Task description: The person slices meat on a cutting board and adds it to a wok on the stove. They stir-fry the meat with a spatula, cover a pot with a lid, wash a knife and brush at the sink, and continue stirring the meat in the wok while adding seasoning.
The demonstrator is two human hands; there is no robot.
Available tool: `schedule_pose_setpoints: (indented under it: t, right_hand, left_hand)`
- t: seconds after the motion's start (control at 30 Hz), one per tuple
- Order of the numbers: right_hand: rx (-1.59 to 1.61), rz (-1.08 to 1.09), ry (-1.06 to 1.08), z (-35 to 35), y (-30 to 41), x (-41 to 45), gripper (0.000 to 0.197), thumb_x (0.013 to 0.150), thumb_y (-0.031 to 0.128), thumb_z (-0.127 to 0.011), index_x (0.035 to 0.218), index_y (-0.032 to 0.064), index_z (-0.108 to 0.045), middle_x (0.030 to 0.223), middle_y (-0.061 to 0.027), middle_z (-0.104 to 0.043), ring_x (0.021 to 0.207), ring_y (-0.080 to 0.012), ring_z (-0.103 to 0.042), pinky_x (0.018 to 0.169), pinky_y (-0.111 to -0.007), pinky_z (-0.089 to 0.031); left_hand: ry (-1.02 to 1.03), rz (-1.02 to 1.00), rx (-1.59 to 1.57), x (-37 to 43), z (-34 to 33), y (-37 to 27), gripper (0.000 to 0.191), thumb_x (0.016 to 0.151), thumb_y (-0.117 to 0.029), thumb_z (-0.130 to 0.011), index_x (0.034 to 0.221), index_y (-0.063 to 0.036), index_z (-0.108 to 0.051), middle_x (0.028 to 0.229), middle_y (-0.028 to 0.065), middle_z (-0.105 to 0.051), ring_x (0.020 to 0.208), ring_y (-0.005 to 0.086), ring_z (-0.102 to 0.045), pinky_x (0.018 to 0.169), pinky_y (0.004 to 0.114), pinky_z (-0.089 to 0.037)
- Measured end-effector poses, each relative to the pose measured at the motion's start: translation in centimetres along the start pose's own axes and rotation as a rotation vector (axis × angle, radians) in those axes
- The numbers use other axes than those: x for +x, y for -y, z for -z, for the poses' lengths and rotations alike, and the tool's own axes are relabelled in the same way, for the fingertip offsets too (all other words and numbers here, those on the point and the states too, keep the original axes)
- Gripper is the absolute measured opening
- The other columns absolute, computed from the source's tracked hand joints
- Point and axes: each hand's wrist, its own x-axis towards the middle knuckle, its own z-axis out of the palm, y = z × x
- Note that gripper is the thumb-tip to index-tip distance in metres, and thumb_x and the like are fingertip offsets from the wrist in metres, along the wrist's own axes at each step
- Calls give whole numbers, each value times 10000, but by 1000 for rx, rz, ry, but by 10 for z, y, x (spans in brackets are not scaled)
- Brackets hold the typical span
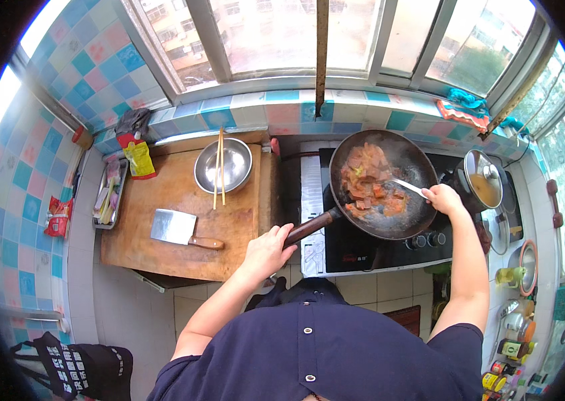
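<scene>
A dark wok (415, 170) sits over the left part of the black glass cooktop (362, 258). My left hand (268, 250) is closed around its wooden handle (312, 229). In my right hand (443, 199) is the end of a metal spatula (409, 187); its blade is in the food and partly hidden. Reddish chunks in sauce (365, 170) lie mostly in the wok's left half, with faint steam above. To the wok's right stands a small dark pot with a glass lid (480, 185), holding brownish liquid.
On the wooden cutting board (132, 240) lie a cleaver (174, 226), a steel bowl (207, 170) with chopsticks (219, 175) across it, and a yellow packet (139, 159). Left is a metal tray (107, 220) of ingredients. Several bottles and jars (513, 348) line the right counter.
</scene>
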Motion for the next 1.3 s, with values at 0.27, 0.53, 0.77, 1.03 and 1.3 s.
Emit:
schedule_pose_setpoints:
  t: [0.27,0.53,0.77,1.03,1.3]
  right_hand:
    - [-404,429,-385,26,40,-86,242,812,341,-642,872,107,-661,711,-90,-606,721,-265,-621,643,-397,-464]
    - [-407,288,-483,66,46,-203,262,775,160,-665,1036,145,-670,765,-51,-530,735,-228,-567,646,-360,-430]
    - [-499,358,-544,9,48,-174,326,778,77,-576,1084,147,-665,771,-45,-537,773,-207,-560,680,-345,-430]
    - [-485,429,-603,40,48,-135,392,773,50,-547,1130,172,-652,846,-63,-551,838,-228,-542,746,-352,-412]
    - [-433,535,-531,5,68,-101,405,802,62,-518,1189,141,-604,856,-57,-531,859,-222,-539,742,-346,-417]
  left_hand:
    - [-25,-28,9,3,-1,-2,466,818,-265,-655,1212,-82,-486,972,117,-597,865,306,-625,698,406,-514]
    - [9,10,0,5,-7,2,469,819,-291,-656,1220,-98,-508,1016,122,-623,895,323,-627,749,413,-510]
    - [17,3,-1,7,-7,0,475,816,-287,-659,1220,-88,-508,1032,125,-624,916,320,-625,764,405,-509]
    - [-21,6,23,3,-8,0,474,816,-289,-662,1216,-87,-503,1008,118,-617,899,313,-626,750,398,-511]
    - [-32,29,32,3,-10,-5,470,813,-285,-666,1210,-87,-512,989,119,-617,898,313,-621,755,400,-505]
